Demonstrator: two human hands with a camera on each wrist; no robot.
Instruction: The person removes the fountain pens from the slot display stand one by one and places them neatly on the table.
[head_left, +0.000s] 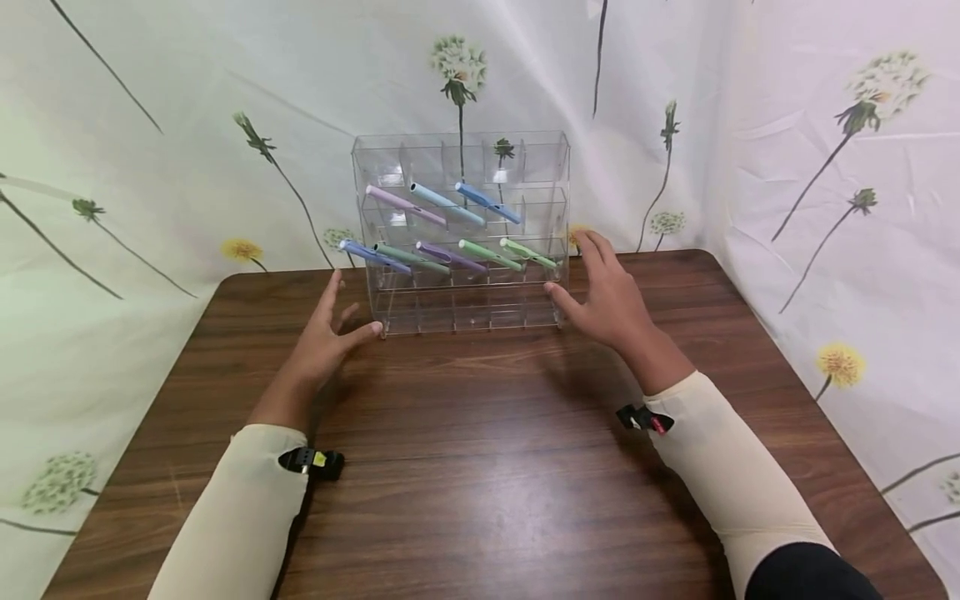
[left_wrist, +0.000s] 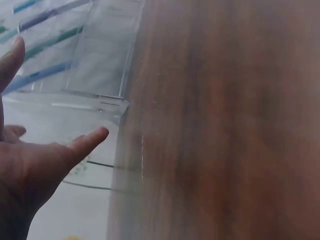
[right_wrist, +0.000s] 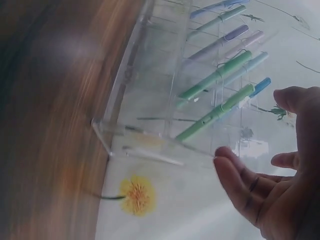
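Note:
A clear acrylic tiered pen rack (head_left: 472, 318) stands at the far side of the wooden table. Its middle tier carries a pink-lilac pen (head_left: 405, 204), a light blue pen (head_left: 447, 204) and a blue pen (head_left: 489, 202). Lower down lean several more, among them a blue-violet pen (head_left: 375, 257), a purple pen (head_left: 452, 257) and a light green pen (right_wrist: 217, 112). My left hand (head_left: 324, 337) is at the rack's left side, fingers spread, thumb tip by the lower front corner. On the right side, my right hand (head_left: 603, 296) has its fingers extended close to the side panel. Neither hand holds anything.
The brown wooden table (head_left: 465, 467) reaches from the rack toward me. Behind and beside it hangs a white cloth (head_left: 300, 75) printed with dandelions, close behind the rack. The rack's top tier and bottom front tier hold no pens.

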